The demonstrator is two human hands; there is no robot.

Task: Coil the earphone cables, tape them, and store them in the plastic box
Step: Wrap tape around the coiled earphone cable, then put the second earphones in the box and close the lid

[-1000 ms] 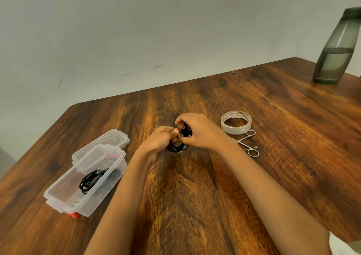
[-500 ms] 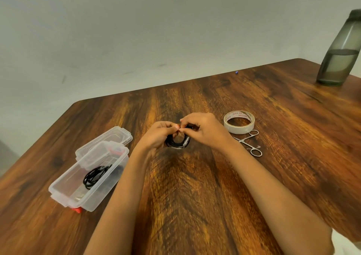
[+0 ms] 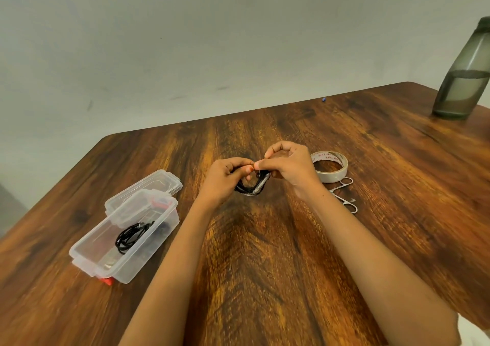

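We're over a brown wooden worktop (image 3: 265, 279), with a smoky water bottle (image 3: 462, 80) upright at the far right corner. On the left sits the clear plastic box (image 3: 138, 261), open, its lid (image 3: 148, 189) at the far end, and one coiled earphone cable (image 3: 131, 235), black, lies inside. At the centre, the left hand (image 3: 225, 181) and right hand (image 3: 290, 165) meet thumb to thumb, both pinching a second coil (image 3: 252, 186) of black cable. Right of them the tape roll (image 3: 334, 177) lies flat, with small scissors (image 3: 344, 200) just beside its near edge.
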